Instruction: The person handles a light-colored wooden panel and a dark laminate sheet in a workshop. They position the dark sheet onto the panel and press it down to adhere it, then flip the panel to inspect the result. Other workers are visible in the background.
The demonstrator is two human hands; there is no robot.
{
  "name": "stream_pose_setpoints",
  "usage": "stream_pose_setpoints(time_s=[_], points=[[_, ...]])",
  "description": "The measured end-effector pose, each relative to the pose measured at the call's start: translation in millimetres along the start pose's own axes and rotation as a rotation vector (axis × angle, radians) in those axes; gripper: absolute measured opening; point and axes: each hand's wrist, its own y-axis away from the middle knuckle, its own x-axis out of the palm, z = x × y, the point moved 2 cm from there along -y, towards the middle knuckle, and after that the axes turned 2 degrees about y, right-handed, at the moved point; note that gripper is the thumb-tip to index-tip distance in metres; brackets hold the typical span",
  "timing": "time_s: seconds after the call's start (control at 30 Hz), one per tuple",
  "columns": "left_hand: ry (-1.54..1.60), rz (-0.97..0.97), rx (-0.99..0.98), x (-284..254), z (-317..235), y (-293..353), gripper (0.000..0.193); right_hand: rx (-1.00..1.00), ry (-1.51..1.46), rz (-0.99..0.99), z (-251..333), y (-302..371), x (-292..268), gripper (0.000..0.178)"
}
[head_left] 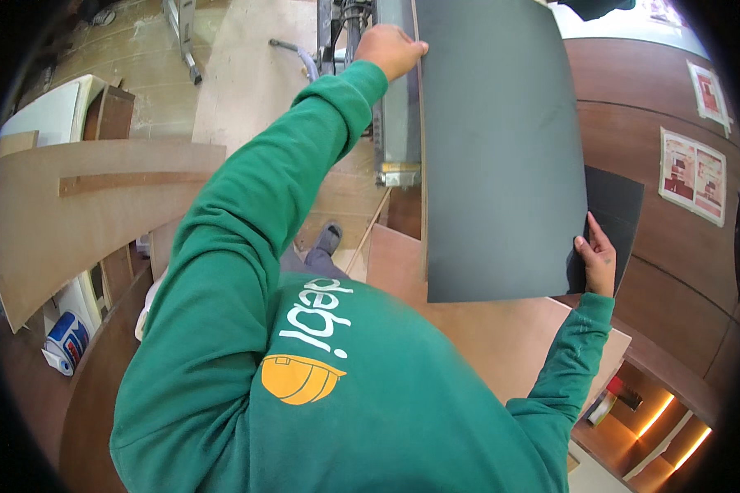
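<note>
A large dark grey panel (pixel 501 156) with a thin, light brown edge stands in front of me, its face smooth and plain. My left hand (pixel 390 51) is closed at its left edge, far up, the fingertips pinched against that edge. Low on the opposite side, my right hand (pixel 598 256) grips the right edge, thumb toward the panel's face and fingers bent round the side. Behind that hand shows a smaller black sheet (pixel 621 209). Just left of the panel is a metal machine (pixel 399 123) with a grey bed, partly covered by the panel.
Curved brown boards (pixel 99 214) lean at the left, above a blue-and-white roll (pixel 66 341). A metal ladder leg (pixel 185 41) stands far left. Brown wall panelling (pixel 633 156) bears paper sheets (pixel 692 175). Lit shelves (pixel 649 427) are low at right.
</note>
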Motion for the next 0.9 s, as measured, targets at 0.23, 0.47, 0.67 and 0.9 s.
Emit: stream_pose_setpoints(time_s=[0.23, 0.47, 0.67, 0.9], points=[[0.285, 0.204, -0.039, 5, 3, 109, 0.033, -0.028, 0.040, -0.021, -7, -1, 1, 0.063], [0.396, 0.322, -0.156, 20, 11, 245, 0.027, -0.084, -0.008, -0.020, -24, -6, 5, 0.059], [0.565, 0.458, -0.257, 39, 16, 302, 0.020, -0.119, 0.002, -0.049, -28, -3, 10, 0.057], [0.487, 0.363, -0.194, 52, 11, 321, 0.021, -0.177, -0.046, -0.031, -49, -13, 6, 0.058]])
